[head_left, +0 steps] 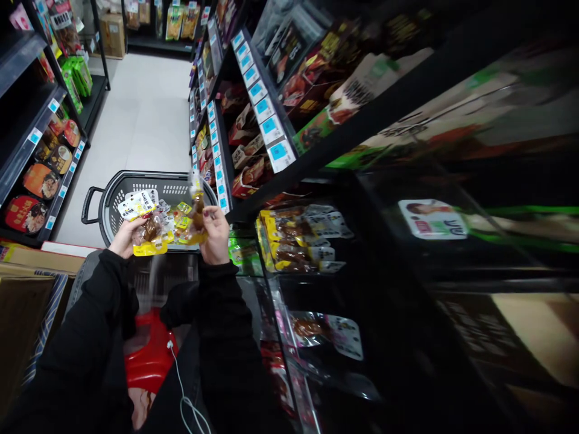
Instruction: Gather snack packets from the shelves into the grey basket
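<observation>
Yellow packets: left hand clamped around them; overlapping, they could slip.
Upright packet: right hand pinching; hurry could drop it.

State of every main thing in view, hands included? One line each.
Left hand, gripping
Left-hand packets, held, bunched
Right hand, gripping
Right-hand packet, roughly upright, blurred
Basket, part-filled
Basket packets, jumbled
Yellow shelf packets, lined up
White cable, hanging, curled lower down
</observation>
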A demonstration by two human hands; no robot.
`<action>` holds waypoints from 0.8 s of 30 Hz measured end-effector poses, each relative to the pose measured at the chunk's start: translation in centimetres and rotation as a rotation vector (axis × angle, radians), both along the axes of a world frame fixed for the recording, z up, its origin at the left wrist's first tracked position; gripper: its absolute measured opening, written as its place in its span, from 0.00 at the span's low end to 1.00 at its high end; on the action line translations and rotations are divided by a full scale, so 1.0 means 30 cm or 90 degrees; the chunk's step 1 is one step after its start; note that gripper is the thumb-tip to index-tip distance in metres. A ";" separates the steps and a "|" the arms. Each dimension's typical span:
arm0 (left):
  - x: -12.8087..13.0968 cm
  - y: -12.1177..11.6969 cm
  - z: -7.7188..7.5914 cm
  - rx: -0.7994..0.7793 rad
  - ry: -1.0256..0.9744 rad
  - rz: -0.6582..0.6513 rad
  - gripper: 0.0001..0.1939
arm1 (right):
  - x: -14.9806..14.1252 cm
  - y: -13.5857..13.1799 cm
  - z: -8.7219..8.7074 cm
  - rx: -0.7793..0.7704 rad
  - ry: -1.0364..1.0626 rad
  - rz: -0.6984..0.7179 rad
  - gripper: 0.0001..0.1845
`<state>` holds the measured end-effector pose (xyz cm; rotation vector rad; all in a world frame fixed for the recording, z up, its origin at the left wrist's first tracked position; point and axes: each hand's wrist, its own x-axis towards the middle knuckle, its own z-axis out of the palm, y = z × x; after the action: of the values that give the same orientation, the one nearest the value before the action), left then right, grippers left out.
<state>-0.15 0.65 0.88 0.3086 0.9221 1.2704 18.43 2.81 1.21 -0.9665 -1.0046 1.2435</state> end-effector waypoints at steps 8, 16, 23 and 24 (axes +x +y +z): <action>0.002 -0.004 0.017 -0.031 -0.009 -0.028 0.15 | 0.005 -0.040 0.024 -0.047 0.208 0.041 0.21; -0.014 0.006 0.015 -0.013 -0.006 0.032 0.18 | 0.074 0.026 -0.031 -0.056 -0.157 0.010 0.20; -0.021 0.005 0.017 -0.006 0.034 0.073 0.15 | 0.028 0.079 -0.119 -0.066 -0.559 -0.010 0.12; -0.019 0.003 0.016 -0.001 0.034 0.064 0.15 | 0.018 0.087 -0.124 -0.080 -0.565 -0.015 0.12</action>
<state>-0.73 0.74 1.37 0.2986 0.9939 1.3595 18.97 5.43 -2.51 -1.6872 -1.5879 0.8444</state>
